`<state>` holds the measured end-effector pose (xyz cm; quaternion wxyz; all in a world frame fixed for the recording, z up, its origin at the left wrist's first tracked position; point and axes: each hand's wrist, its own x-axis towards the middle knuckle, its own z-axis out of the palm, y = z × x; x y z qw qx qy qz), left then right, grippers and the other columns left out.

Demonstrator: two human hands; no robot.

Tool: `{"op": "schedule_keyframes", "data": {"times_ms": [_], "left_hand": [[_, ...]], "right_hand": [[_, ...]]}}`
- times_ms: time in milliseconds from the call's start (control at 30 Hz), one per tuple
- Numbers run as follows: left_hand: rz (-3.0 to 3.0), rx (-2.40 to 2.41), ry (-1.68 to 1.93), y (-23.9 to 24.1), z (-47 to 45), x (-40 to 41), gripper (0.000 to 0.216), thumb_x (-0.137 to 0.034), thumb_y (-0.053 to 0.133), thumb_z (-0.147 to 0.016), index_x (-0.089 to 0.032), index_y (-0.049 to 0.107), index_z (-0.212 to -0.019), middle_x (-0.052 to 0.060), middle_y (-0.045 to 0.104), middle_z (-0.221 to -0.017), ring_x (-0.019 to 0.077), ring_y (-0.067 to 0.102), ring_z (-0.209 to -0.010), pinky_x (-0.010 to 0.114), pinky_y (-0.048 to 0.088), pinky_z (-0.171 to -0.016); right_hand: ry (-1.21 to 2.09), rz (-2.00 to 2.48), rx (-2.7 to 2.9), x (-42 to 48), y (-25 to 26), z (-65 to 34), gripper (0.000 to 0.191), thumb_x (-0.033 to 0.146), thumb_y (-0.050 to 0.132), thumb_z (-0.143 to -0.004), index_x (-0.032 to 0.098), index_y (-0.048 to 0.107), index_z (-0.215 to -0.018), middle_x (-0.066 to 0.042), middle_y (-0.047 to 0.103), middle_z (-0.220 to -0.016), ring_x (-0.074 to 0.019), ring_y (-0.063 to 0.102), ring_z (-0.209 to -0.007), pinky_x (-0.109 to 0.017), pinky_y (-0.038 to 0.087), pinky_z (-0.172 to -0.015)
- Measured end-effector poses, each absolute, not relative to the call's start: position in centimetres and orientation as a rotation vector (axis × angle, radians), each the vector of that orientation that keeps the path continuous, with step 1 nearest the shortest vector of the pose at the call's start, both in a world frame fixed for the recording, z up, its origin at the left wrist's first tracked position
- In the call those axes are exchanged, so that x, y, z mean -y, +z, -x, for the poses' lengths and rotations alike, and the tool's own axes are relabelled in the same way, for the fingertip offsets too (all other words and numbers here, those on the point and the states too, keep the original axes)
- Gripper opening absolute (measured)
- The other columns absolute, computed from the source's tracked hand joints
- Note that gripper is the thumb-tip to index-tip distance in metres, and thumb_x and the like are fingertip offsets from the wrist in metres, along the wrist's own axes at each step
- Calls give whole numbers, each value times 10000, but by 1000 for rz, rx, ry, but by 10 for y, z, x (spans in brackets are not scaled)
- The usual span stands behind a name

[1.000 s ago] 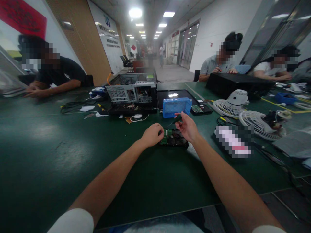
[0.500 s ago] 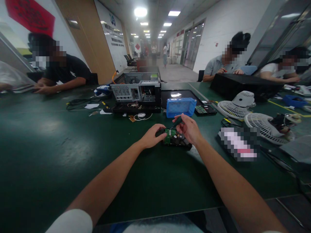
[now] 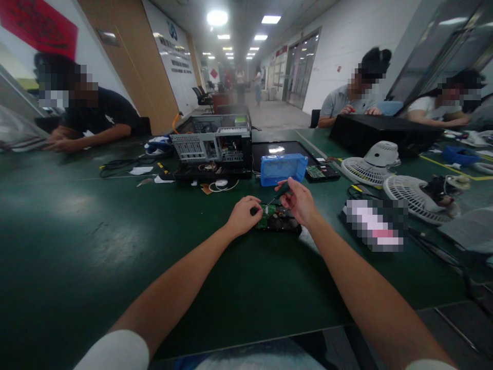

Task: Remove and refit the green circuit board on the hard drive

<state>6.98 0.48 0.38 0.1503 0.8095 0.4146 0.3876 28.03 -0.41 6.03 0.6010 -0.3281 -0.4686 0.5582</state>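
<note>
A hard drive lies on the green table with its green circuit board facing up. My left hand is closed on the drive's left end and holds it down. My right hand is closed on a small dark-handled screwdriver, whose tip points down at the board's near-left part. Both forearms reach in from the bottom edge.
Behind the drive stand a blue plastic box, an open computer case and a second circuit board part. Two white fans lie at the right. Three people sit at the table's far sides. Cables lie at the left.
My hands stay on the drive and screwdriver with only small shifts. The screwdriver tip has come down onto the board; the view wobbled slightly.
</note>
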Motion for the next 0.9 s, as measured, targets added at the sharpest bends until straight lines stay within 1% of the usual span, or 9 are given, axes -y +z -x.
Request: {"op": "schedule_keyframes", "data": {"times_ms": [233,700,900], "left_hand": [[-2282,-1170,1173,5,-72,-6,60,-159,684,-831,-211,698,-805,43,704,-1060,203,671,-1014,381,523,-964],[-2269,-1174,1153,6,-72,-6,65,-161,682,-817,-211,695,-778,46,706,-1046,218,676,-1003,405,533,-962],[-2265,-1172,1161,7,-72,-6,62,-170,684,-818,-215,705,-781,41,710,-1041,211,677,-996,396,532,-962]], "right_hand": [[1290,759,1078,3,60,-281,387,571,680,-866,202,704,-981,-54,721,-903,-83,535,-506,-226,345,-412],[1291,767,1069,5,63,-281,395,585,687,-852,210,701,-979,-51,726,-926,-80,535,-515,-229,352,-419],[1294,767,1066,5,62,-281,409,595,689,-846,211,701,-987,-52,727,-920,-80,533,-514,-225,353,-416]]}}
